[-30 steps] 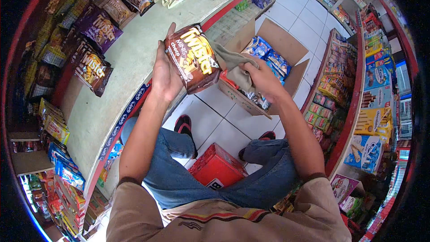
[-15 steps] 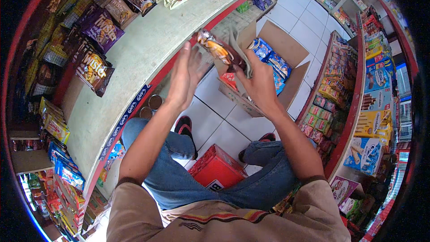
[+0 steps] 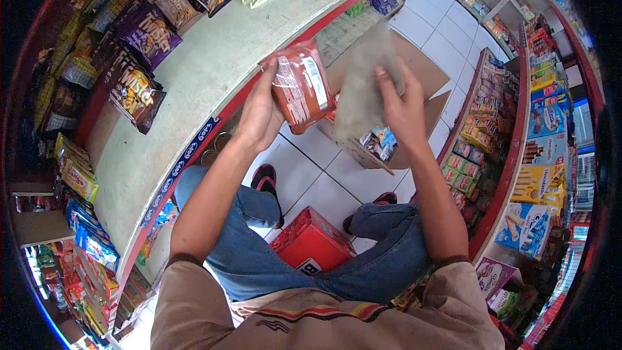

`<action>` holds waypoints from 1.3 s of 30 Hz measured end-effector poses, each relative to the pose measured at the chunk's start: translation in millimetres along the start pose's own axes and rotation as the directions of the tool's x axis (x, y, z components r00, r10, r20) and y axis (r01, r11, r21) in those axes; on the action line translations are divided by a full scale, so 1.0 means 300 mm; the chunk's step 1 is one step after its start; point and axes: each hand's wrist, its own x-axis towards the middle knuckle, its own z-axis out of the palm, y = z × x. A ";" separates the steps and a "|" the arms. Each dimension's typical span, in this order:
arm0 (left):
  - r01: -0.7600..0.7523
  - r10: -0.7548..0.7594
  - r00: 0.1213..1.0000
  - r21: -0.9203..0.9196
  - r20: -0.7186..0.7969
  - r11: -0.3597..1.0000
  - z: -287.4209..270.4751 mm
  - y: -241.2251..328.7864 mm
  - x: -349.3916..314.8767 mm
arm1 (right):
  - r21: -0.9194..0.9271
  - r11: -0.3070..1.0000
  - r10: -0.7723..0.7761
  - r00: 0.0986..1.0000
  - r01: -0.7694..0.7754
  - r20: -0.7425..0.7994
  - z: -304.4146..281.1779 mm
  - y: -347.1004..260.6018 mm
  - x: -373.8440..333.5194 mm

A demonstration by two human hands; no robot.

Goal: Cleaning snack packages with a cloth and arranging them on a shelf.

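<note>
My left hand (image 3: 260, 115) grips a brown snack packet (image 3: 302, 88) by its left edge, its printed back toward me. In my right hand (image 3: 406, 109) is a grey cloth (image 3: 364, 84), pinched under the thumb and somewhat blurred by motion. A small gap separates the cloth from the packet. Both hands are raised above the tiled floor, beside the red-edged shelf. Behind the cloth stands an open cardboard box (image 3: 427, 71), whose contents are mostly hidden; a few blue and silver packets (image 3: 381, 141) show below the cloth.
The shelf (image 3: 214, 58) on my left carries brown, purple and cream snack packets (image 3: 137, 98). A red box (image 3: 314, 240) stands on the floor between my legs. To the right are racks of small packets (image 3: 476, 129) and boxed wafers (image 3: 538, 181).
The brown packet has passed from my right hand to my left, which was open before, and now shows its back. My right hand keeps the cloth and has moved slightly right.
</note>
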 end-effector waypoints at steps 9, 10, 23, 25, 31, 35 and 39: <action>0.133 -0.137 0.982 0.033 0.128 0.991 0.051 -0.077 -0.049 | -0.461 0.691 -0.342 0.813 0.557 0.471 0.127 -0.032 -0.092; 0.148 -0.145 0.983 -0.021 0.117 0.989 0.055 -0.078 -0.050 | -0.465 0.692 -0.337 0.817 0.552 0.468 0.119 -0.025 -0.088; 0.186 -0.177 0.971 -0.039 0.161 0.982 0.018 -0.039 -0.003 | -0.313 0.850 -0.267 0.858 0.425 0.439 0.028 0.050 -0.031; 0.230 -0.224 0.959 -0.018 0.173 0.973 0.038 -0.051 -0.015 | -0.233 0.871 -0.318 0.858 0.433 0.403 0.056 0.046 -0.055; 0.254 -0.255 0.959 0.027 0.125 0.967 0.031 -0.077 -0.031 | -0.303 0.802 -0.351 0.817 0.515 0.458 0.163 -0.009 -0.136; 0.304 -0.298 0.943 -0.015 0.150 0.953 0.021 -0.050 -0.027 | -0.274 0.796 -0.371 0.793 0.539 0.482 0.159 -0.012 -0.126; 0.377 -0.299 0.901 -0.230 0.313 0.897 -0.024 -0.011 0.009 | -0.257 0.733 -0.391 0.700 0.629 0.598 0.141 -0.032 -0.123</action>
